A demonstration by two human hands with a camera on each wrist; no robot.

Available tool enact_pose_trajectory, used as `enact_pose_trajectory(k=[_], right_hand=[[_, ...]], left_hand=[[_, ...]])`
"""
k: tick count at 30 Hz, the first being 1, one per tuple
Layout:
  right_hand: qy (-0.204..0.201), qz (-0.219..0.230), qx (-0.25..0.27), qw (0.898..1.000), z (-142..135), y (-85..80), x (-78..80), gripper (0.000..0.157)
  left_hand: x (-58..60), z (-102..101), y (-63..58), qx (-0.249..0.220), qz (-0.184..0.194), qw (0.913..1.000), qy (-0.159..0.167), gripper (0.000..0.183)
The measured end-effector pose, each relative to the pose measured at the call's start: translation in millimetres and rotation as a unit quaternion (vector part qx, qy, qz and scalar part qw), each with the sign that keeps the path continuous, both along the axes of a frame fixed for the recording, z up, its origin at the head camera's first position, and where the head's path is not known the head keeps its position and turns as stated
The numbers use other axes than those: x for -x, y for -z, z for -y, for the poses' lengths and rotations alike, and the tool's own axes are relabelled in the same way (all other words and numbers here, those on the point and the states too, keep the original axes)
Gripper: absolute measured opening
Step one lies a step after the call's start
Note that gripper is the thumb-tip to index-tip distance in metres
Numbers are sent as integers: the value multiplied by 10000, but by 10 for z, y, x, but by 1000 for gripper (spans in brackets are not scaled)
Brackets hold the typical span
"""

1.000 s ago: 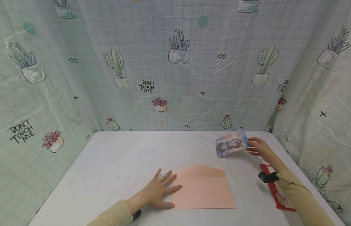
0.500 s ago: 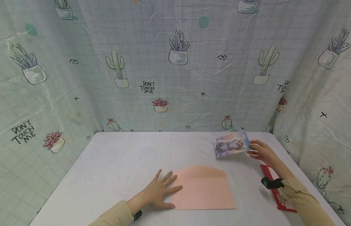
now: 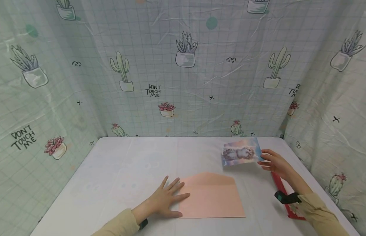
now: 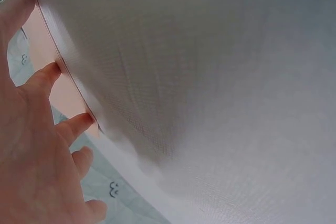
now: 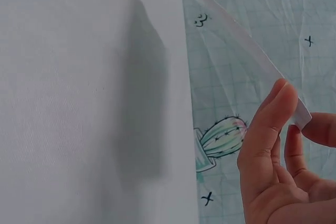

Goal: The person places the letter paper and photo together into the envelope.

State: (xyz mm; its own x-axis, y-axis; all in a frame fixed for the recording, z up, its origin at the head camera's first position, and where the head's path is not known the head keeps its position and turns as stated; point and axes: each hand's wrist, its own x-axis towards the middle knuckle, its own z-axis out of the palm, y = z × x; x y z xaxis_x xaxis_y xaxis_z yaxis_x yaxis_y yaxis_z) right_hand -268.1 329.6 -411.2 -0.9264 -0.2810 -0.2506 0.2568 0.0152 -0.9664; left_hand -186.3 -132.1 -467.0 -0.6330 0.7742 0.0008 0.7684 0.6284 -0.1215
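Note:
A peach envelope [image 3: 211, 197] lies flat on the white table [image 3: 126, 170], flap open toward the back. My left hand [image 3: 166, 199] rests flat with spread fingers on the envelope's left edge; the left wrist view shows fingertips [image 4: 79, 121] touching that edge of the envelope [image 4: 44, 51]. My right hand [image 3: 275, 161] pinches the right end of a cat picture card [image 3: 240, 152], held a little above the table at the back right. In the right wrist view the card [image 5: 247, 45] shows edge-on between thumb and fingers [image 5: 270, 124].
A red card [image 3: 286, 198] lies near the table's right edge, partly under my right forearm. Cactus-print curtains [image 3: 183, 65] close in the back and both sides. A black wristband [image 3: 286, 197] sits on the right wrist.
The right hand has carried the cat card slightly left and nearer, and the forearm has drawn back, uncovering less of the red card. The left hand has stayed put.

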Motion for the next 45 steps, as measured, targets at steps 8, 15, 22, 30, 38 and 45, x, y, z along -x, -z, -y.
enact_pose_trajectory(k=[8,15,22,30,38,45], right_hand=[[-206,-4,235,9995,40,-37,-86,12],[-479,-145,247,9984,69,-37,-117,15],[-579,-253,-149,9979,91,-55,-148,15],[-559,-500,-1388,9875,126,14,-145,19],[-673,-732,-1868,9774,190,82,-124,34],[-773,-811,-1849,9763,204,135,-116,26]], left_hand=[[15,-3,16,8,-3,10000,-16,65],[12,-2,18,45,17,10000,-45,65],[19,7,36,92,-15,10000,-1,65],[7,8,31,28,88,10000,-4,65],[-8,11,-12,-120,120,9998,70,65],[-11,11,-2,-98,112,9999,58,65]])
